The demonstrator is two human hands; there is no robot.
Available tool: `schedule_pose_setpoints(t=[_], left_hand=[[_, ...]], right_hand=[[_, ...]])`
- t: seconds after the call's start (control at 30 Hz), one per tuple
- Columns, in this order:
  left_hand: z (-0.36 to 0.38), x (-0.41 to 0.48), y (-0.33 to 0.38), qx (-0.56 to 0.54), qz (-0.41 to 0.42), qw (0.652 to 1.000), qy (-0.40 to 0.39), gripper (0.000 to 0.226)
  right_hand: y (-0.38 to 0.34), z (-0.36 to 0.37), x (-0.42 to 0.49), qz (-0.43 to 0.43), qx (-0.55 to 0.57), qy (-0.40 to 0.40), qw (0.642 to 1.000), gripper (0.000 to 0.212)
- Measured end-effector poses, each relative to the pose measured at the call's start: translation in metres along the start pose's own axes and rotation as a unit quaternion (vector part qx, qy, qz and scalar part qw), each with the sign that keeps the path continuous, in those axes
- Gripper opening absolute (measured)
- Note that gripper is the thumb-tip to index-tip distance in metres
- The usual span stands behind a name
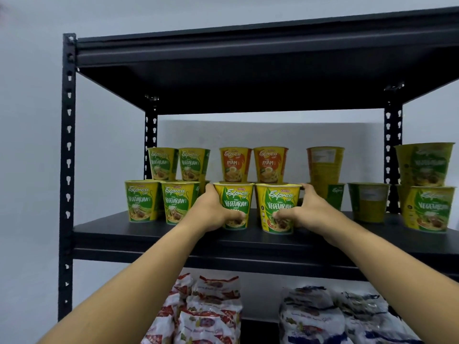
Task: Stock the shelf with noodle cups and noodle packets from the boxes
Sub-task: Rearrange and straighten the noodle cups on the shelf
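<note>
Two yellow-and-green Vegetarian noodle cups stand side by side on the black middle shelf (pixel 149 232). My left hand (pixel 213 209) grips the left cup (pixel 234 202), fingers round its left side and thumb on its front. My right hand (pixel 305 209) grips the right cup (pixel 279 204) the same way from the right. Behind them stand orange Ayam cups (pixel 234 163), stacked on cups that are mostly hidden. More Vegetarian cups (pixel 161 199) fill the shelf's left end in two tiers.
Further cups (pixel 367 204) stand at the shelf's right, some stacked. The shelf above (pixel 248 78) hangs low over the cups. On the lower shelf lie red-and-white noodle packets (pixel 211 309) and blue-and-white packets (pixel 323 316). A black upright post (pixel 67 170) marks the left edge.
</note>
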State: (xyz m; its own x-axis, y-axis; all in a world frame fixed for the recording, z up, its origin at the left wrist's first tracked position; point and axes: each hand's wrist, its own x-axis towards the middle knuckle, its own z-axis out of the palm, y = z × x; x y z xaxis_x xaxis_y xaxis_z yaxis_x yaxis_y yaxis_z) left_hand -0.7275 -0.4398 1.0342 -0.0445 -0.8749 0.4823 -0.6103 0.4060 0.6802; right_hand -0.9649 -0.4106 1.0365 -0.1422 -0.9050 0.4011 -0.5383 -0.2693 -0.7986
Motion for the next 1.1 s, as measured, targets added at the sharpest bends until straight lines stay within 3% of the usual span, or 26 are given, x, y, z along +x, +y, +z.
schedule_pose_setpoints(t=[0.17,0.33,0.53,1.1], left_hand=[[0.002,0.004,-0.004,-0.013,-0.004,1.000,0.009,0.094],[0.005,0.005,-0.016,-0.084,0.001,0.997,0.001,0.072],[0.005,0.009,-0.021,-0.126,-0.013,0.992,-0.016,0.056],[0.004,0.005,-0.022,-0.090,-0.003,0.996,-0.015,0.047]], right_hand=[[-0.002,0.006,0.000,-0.004,0.000,0.015,1.000,0.087],[0.004,0.008,-0.007,-0.022,0.016,0.021,0.999,0.100],[0.006,0.008,-0.006,-0.017,0.000,-0.007,1.000,0.091],[0.003,0.011,-0.015,-0.049,-0.142,0.020,0.988,0.072]])
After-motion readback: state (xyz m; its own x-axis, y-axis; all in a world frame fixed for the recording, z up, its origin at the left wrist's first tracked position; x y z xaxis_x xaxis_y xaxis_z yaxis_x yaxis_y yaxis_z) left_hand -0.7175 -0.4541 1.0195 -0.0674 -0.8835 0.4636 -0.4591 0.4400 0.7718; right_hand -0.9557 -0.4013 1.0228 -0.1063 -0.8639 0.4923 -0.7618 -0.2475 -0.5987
